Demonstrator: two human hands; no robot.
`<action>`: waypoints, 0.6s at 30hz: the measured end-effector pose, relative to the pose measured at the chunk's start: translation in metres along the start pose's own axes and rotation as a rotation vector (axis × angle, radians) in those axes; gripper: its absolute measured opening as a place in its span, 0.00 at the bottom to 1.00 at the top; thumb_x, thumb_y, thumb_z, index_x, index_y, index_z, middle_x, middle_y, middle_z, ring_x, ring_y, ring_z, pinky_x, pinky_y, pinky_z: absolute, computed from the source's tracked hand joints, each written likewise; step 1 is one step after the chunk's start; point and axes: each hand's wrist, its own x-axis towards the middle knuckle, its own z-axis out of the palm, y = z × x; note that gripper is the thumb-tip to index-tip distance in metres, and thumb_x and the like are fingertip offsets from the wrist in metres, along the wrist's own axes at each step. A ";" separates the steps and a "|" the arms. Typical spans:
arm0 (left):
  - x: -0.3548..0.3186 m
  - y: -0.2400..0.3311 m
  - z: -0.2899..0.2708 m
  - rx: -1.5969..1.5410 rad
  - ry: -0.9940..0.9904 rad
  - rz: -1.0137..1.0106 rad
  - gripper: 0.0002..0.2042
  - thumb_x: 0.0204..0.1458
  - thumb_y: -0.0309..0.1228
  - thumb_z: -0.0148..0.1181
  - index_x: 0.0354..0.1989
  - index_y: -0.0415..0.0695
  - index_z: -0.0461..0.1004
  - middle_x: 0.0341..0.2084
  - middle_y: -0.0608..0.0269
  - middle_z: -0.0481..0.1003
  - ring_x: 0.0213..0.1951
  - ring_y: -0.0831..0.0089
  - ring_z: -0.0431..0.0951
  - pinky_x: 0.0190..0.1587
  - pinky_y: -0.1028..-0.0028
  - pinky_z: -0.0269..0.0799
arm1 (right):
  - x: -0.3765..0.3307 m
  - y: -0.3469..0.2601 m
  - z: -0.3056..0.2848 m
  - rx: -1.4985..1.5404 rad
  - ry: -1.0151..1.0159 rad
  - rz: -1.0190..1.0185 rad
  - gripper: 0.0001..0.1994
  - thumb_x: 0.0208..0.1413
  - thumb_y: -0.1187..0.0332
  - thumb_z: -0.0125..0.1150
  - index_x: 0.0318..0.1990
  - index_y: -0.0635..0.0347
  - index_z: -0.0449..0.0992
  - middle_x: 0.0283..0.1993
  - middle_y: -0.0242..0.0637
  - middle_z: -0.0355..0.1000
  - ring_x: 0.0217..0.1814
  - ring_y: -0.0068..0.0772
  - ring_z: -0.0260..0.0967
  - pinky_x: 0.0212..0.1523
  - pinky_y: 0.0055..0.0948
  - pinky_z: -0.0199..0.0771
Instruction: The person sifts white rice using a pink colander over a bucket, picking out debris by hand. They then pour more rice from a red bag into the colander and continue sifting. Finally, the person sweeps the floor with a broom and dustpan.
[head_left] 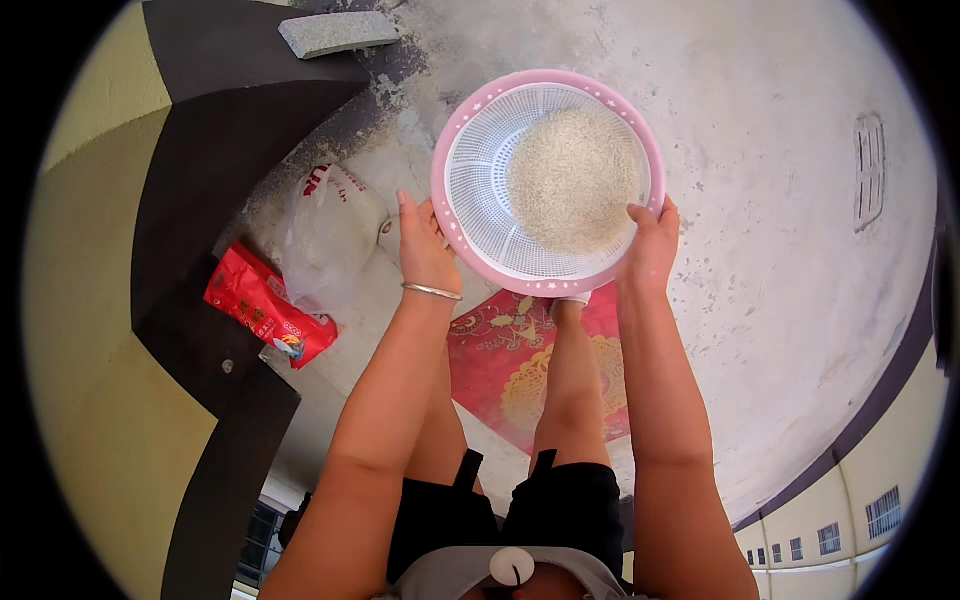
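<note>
A round colander [480, 165] with white mesh and a pink, star-dotted rim is held up in front of me. White rice grains [575, 180] lie heaped in it, toward the right side. My left hand [428, 245] supports the colander's lower left edge, its palm against the side and some fingers hidden underneath. At the lower right, my right hand [652, 245] grips the rim, thumb on top and fingers curled around the outside. A metal bangle [432, 292] circles my left wrist.
On the left floor lie a translucent plastic bag [325, 240] and a red packet [270, 305], near the dark-based wall [190, 240]. A stone slab [338, 34] rests at the far left. Below the colander is a red patterned mat [500, 345]; a slotted drain cover [870, 172] sits right.
</note>
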 end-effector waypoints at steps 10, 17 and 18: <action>-0.003 0.007 0.003 -0.039 -0.080 0.085 0.28 0.60 0.52 0.37 0.57 0.39 0.62 0.56 0.58 0.64 0.58 0.69 0.61 0.62 0.68 0.53 | -0.030 -0.004 0.025 -0.127 -0.028 0.049 0.24 0.47 0.79 0.54 0.55 0.68 0.61 0.52 0.42 0.65 0.53 0.34 0.63 0.56 0.30 0.60; -0.006 -0.035 0.005 -0.108 -0.204 0.062 0.32 0.60 0.48 0.43 0.63 0.34 0.51 0.61 0.52 0.57 0.62 0.68 0.56 0.63 0.68 0.49 | 0.002 -0.016 -0.006 0.069 0.002 0.084 0.23 0.49 0.80 0.49 0.55 0.69 0.61 0.51 0.45 0.66 0.52 0.36 0.66 0.53 0.32 0.67; 0.022 -0.026 -0.028 -0.234 -0.339 0.064 0.31 0.60 0.47 0.43 0.63 0.34 0.52 0.61 0.52 0.57 0.62 0.69 0.56 0.63 0.68 0.49 | -0.004 -0.005 0.008 -0.032 -0.004 -0.025 0.22 0.49 0.80 0.48 0.55 0.69 0.61 0.51 0.46 0.66 0.52 0.37 0.67 0.51 0.32 0.69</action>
